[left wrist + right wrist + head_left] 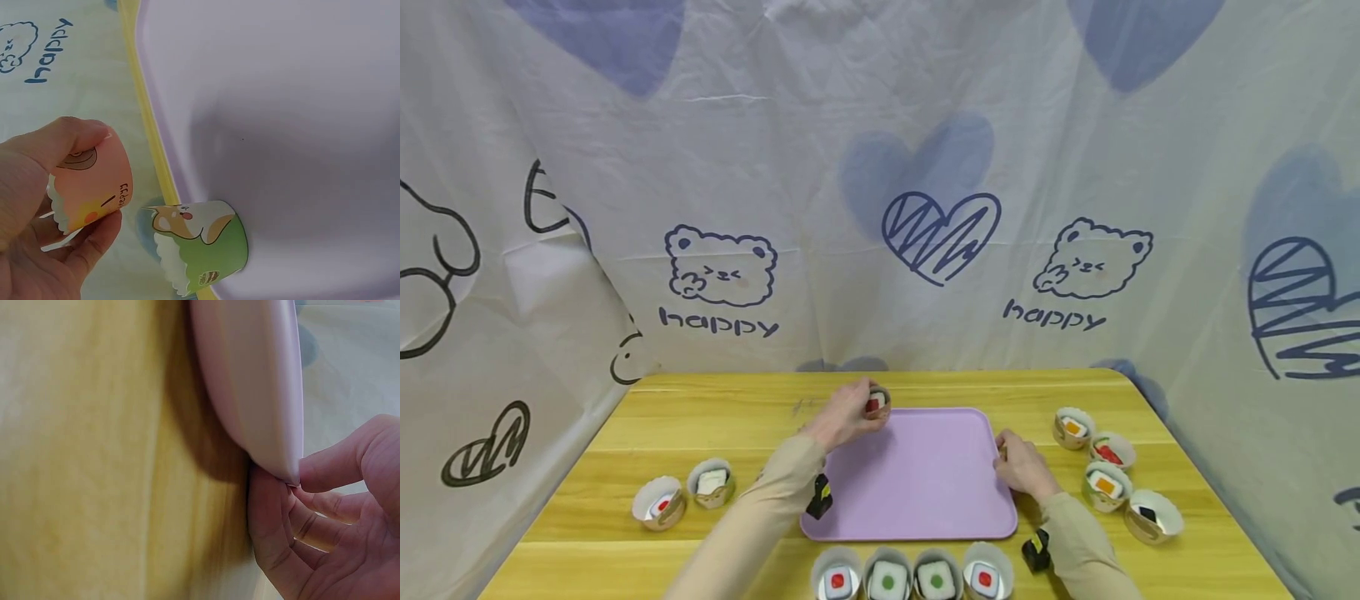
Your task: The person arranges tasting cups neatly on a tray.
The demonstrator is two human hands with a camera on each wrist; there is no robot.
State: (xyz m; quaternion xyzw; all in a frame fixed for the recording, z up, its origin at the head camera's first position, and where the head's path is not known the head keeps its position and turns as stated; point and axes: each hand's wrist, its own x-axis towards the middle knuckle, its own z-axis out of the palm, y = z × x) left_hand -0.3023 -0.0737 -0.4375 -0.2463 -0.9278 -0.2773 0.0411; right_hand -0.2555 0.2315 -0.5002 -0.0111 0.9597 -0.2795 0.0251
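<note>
My left hand (842,414) grips a pink paper cup (100,181) between thumb and fingers, over the far edge of a lilac tray (925,475). In the head view a red-and-white piece shows in a cup (878,402) at this hand. The left wrist view has a green paper cup (209,240) with an animal print near the tray's rim, beside the held one; I cannot single it out in the head view. My right hand (1024,464) pinches the tray's right rim (275,425) between thumb and fingers.
Several filled cups (1105,486) stand right of the tray. Two more, one with a red-centred piece (658,504) and one with a pale piece (711,483), stand at left. A row of cups (887,575) lines the near side. Patterned cloth (880,292) hangs behind the wooden table (700,417).
</note>
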